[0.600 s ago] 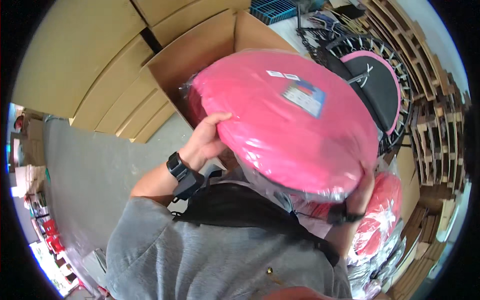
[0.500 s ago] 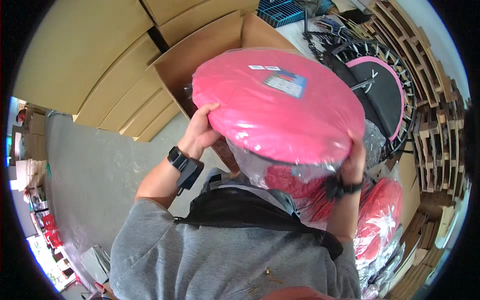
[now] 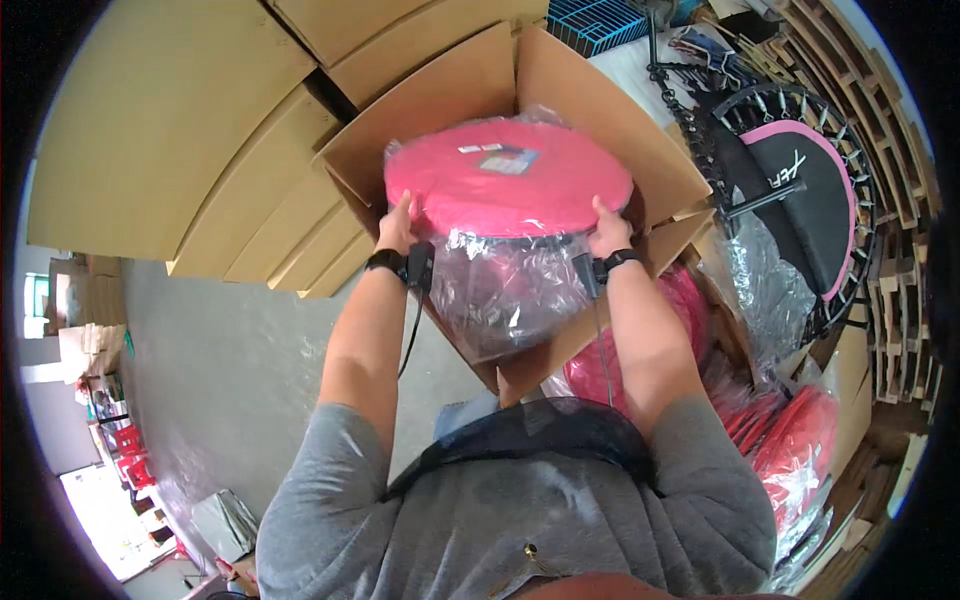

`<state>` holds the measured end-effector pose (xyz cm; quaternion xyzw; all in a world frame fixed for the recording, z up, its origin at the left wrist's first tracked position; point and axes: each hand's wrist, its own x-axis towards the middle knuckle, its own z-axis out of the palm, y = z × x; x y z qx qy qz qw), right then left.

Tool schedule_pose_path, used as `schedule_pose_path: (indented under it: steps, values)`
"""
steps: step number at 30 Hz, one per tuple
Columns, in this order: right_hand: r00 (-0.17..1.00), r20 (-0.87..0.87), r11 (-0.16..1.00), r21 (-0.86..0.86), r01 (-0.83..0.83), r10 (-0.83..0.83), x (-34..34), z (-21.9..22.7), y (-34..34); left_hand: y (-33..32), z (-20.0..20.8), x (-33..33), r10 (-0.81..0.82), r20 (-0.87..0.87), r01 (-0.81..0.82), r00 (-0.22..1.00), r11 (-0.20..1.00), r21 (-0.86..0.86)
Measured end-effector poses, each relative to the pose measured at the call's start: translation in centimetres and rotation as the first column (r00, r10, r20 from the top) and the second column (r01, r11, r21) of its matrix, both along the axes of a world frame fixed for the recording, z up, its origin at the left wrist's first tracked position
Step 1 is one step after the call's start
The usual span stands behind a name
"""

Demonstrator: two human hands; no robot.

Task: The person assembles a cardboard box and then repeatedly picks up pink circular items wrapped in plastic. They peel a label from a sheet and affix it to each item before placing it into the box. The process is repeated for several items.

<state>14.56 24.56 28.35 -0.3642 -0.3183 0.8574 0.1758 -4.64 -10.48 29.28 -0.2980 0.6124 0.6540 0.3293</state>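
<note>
Both of my hands hold a plastic-wrapped pink round pad (image 3: 550,195) with a dark lower edge and a printed label on top. My left hand (image 3: 397,225) grips its near left rim, thumb on top. On the near right rim is my right hand (image 3: 608,232), also with the thumb over the top. The pad is inside the mouth of an open cardboard box (image 3: 430,95), whose flaps stand up around it. Loose clear plastic (image 3: 510,300) hangs from the pad's near side, with something pink showing through. The fingers under the rim are hidden.
Large flat cartons (image 3: 160,120) stand at the left of the box. At the right lie a black round trampoline (image 3: 800,200) with pink trim and more pink plastic-wrapped pieces (image 3: 800,435). Wooden pallets (image 3: 900,270) are stacked along the far right. A blue wire crate (image 3: 595,25) sits behind the box.
The pink pad has moved away from my body and down into the box mouth. My arms have stretched forward with it, both hands still on its rim.
</note>
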Motion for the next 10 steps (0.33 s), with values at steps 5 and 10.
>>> schedule_pose_path:
  steps: [5,10]
  values:
    - [0.782,0.553,0.952,-0.074,-0.297,0.287,3.0,0.0,-3.4,2.7,3.1,9.4,-0.179,-0.328,0.119,0.928,0.974,-0.195]
    - [0.836,0.413,0.767,0.377,-0.519,0.362,9.8,0.1,-3.1,4.6,4.3,13.9,-0.637,-0.120,0.602,0.761,0.764,-0.234]
